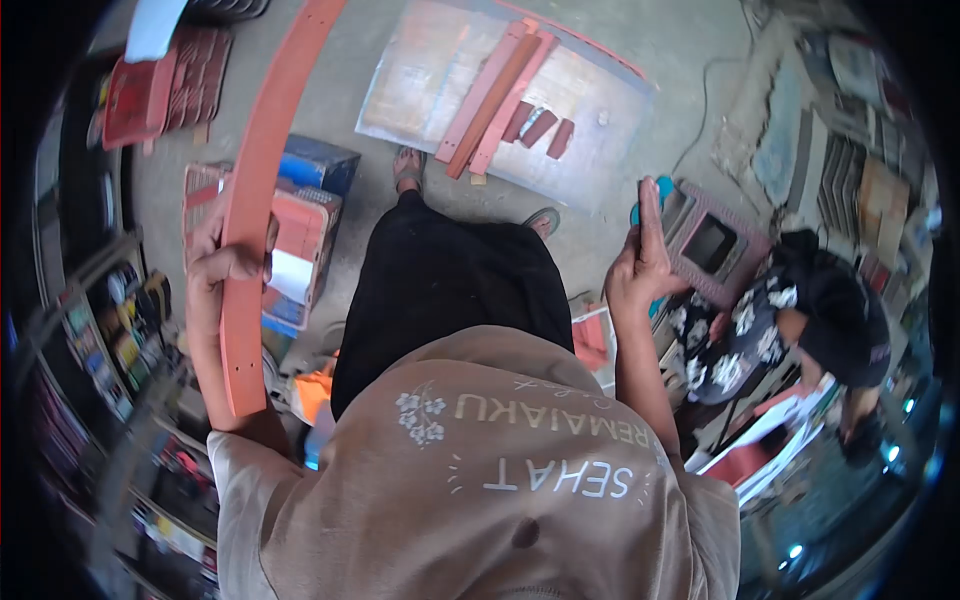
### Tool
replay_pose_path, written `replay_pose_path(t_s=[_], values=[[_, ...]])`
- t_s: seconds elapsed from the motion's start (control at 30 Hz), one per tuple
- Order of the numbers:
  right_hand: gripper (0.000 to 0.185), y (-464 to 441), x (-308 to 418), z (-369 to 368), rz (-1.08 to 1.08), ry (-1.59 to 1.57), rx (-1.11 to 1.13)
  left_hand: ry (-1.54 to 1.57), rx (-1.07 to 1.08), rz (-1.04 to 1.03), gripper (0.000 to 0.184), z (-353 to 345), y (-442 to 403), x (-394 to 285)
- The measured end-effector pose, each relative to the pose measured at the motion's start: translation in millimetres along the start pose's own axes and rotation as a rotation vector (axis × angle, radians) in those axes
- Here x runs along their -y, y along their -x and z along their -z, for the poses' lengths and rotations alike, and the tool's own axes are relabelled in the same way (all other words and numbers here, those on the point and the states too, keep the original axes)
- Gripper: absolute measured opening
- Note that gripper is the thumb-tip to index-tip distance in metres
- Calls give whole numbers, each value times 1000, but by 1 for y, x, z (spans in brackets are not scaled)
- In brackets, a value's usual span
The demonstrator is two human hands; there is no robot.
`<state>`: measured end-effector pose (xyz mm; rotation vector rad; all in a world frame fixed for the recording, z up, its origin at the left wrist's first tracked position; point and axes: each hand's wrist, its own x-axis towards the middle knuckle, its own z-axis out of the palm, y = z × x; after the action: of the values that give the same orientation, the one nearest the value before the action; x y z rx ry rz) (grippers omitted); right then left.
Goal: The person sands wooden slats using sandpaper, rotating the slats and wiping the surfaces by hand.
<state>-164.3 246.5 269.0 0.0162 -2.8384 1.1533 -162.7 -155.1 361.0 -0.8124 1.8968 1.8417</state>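
Left hand (212, 268), at nine o'clock in the head view, grips a board (262, 150) whose near end lies over the forearm (207, 365), probably steadying its length. Between two and three, the right hand (641, 265) extends its fingers beside a teal thing (664, 188); I cannot tell whether it holds it. Strips (495, 95) at twelve lie alongside one another on a sheet (415, 95), likely for order.

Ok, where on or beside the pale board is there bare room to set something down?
The pale board is bare left of the three planks, and mostly bare at its right end, past the small blocks. Bare floor lies between its left edge and the red basket, partly hidden by the held plank. Its middle is crowded.
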Motion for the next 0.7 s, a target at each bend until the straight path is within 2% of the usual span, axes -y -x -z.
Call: replay_pose_path(t_s=[0.1,0.27,0.37,0.5,0.7], values=[[65,-3,-3,19,74,-26,80,118,-159,-10,82,-24,27,18],[65,4,-13,62,126,5,177,185,11,-25,83,-37,53,43],[60,5,-15,82,149,43,181,166,17,-81,83,-35,56,41],[56,-3,15,62,106,-43,5,308,173,-136,85,-15,43,14],[56,-48,104,15,204,-106,-126,264,548,-151,86,0,3,-35]])
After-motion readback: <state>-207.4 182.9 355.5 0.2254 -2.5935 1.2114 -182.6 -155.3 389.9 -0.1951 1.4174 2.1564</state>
